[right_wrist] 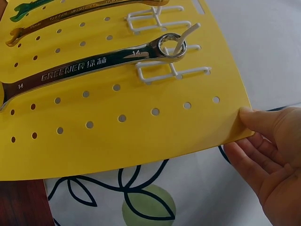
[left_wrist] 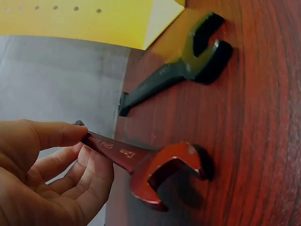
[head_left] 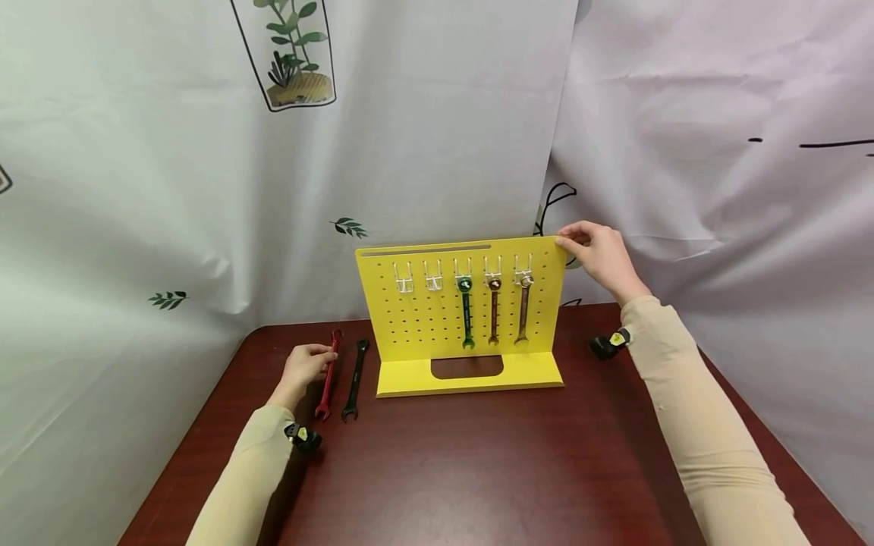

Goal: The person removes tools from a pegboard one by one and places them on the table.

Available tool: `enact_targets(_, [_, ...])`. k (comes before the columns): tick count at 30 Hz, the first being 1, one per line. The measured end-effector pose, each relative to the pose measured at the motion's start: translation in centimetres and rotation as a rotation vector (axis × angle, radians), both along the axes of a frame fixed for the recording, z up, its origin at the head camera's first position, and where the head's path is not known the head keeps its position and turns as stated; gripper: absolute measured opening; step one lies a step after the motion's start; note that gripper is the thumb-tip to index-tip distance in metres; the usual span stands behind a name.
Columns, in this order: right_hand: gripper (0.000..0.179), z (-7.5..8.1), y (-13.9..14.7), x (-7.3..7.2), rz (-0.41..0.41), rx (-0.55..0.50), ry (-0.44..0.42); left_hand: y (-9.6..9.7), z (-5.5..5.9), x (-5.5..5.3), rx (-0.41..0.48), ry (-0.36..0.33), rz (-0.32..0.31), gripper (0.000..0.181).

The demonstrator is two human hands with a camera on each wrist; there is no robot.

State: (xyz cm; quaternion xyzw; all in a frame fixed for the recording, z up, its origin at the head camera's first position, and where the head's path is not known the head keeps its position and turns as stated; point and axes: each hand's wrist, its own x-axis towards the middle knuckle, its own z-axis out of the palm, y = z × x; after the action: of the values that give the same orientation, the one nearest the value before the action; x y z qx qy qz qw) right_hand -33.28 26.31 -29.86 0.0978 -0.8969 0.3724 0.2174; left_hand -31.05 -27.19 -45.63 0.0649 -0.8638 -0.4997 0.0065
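With thumb and fingers, my left hand (head_left: 309, 367) pinches a red combination wrench (head_left: 328, 385) near its ring end. In the left wrist view the red wrench's open jaw points away from the hand, low over the tabletop. Just right of it lies a dark green-black wrench (head_left: 355, 381), flat on the table. The upper right corner of a yellow pegboard (head_left: 403, 326) is pinched by my right hand (head_left: 597, 254). Hanging from the board's white hooks are a green wrench (head_left: 467, 315), a bronze wrench (head_left: 494, 312) and a silver wrench (right_wrist: 108, 60).
Two white hooks, the left hook (head_left: 404, 282) and its neighbour hook (head_left: 433, 280), carry nothing. The board stands on its yellow foot (head_left: 403, 379) toward the back of the dark red table (head_left: 437, 462). White printed curtains (head_left: 437, 136) rise behind and beside the table.
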Motion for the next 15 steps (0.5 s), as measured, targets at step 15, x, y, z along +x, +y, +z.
enact_targets(15, [0.034,0.1,-0.1,0.0,-0.006,-0.001,-0.007,0.0,-1.4,-0.5,-0.099,-0.02,-0.036,0.03])
